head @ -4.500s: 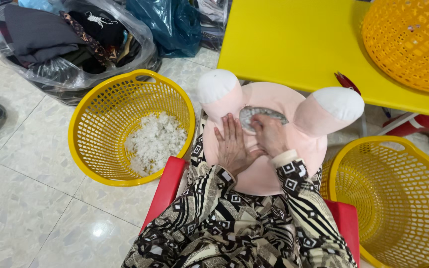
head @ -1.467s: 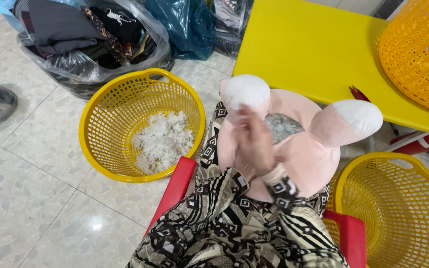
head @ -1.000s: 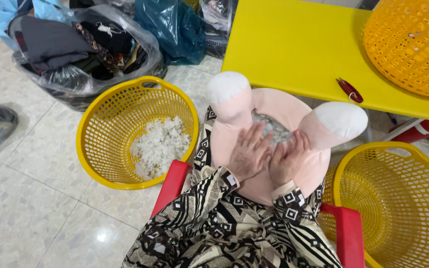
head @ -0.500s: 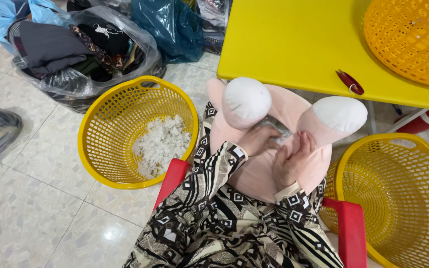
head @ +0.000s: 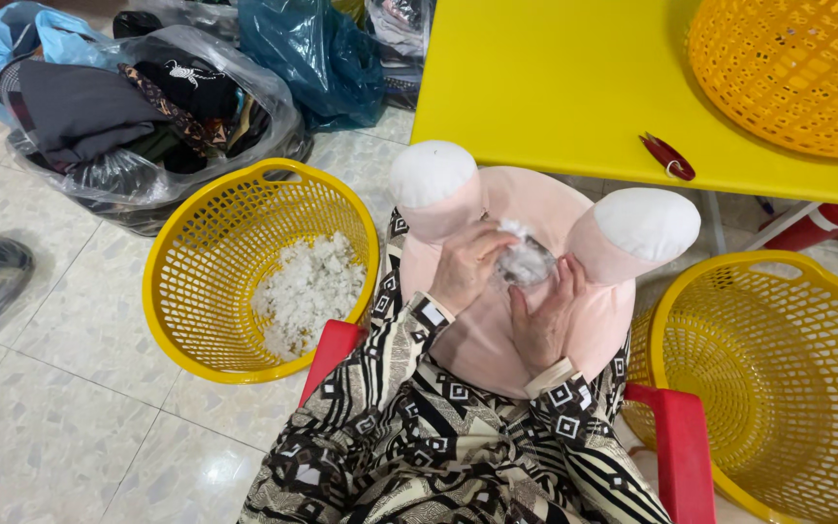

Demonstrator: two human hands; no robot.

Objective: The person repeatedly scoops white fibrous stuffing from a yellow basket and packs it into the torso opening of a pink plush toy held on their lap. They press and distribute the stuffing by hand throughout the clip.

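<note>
A pink plush toy [head: 497, 335] with two white-capped stubby limbs lies on my lap. My left hand [head: 467, 264] pinches a tuft of white stuffing [head: 521, 260] at an opening in the toy's middle. My right hand [head: 547, 315] lies flat on the pink fabric just below that opening, fingers spread, pressing the toy down. To my left a yellow basket [head: 186, 243] stands on the floor with a heap of white stuffing [head: 305, 289] inside.
Another yellow basket [head: 778, 388] stands at my right, beside the red chair [head: 683, 451]. A yellow table [head: 555, 87] ahead carries an orange basket [head: 797, 68] and a small red tool [head: 669, 155]. Plastic bags of clothes [head: 138, 116] lie on the tiled floor at upper left.
My left hand has moved onto the opening between the toy's limbs and taken hold of stuffing. The right hand stays flat on the fabric.
</note>
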